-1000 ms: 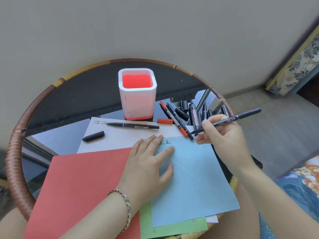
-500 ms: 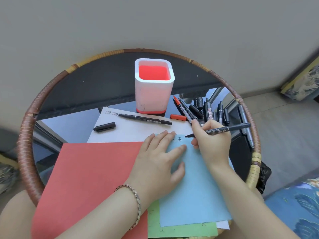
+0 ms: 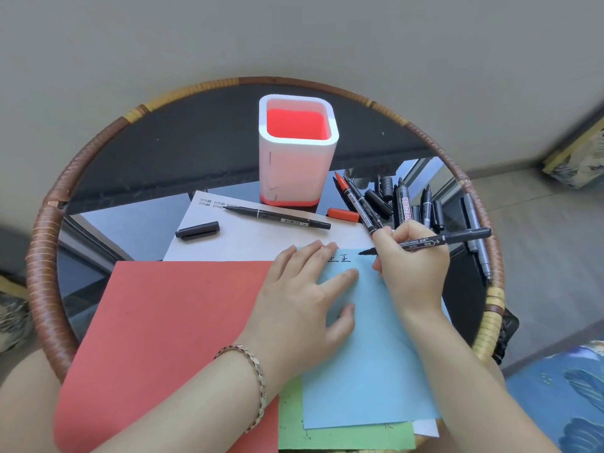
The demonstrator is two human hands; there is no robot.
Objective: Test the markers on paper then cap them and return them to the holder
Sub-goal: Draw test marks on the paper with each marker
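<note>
Left hand [image 3: 304, 299] flat, fingers straight, pinning blue sheet [image 3: 369, 371]. Right hand [image 3: 411, 266] pinches black marker [image 3: 447, 239] low on the barrel, nib at the sheet's far edge. Marker looks light, stiff, slick plastic; take it mid-barrel for capping. Nib contact unclear. Can't tell if loose cap [image 3: 197, 230] is its own. Holder [image 3: 297, 158] upright beyond.

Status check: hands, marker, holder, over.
Left hand flat on blue paper. Right hand grips black marker, tip at paper's top edge. Holder shows no markers inside; nothing blocking it.
</note>
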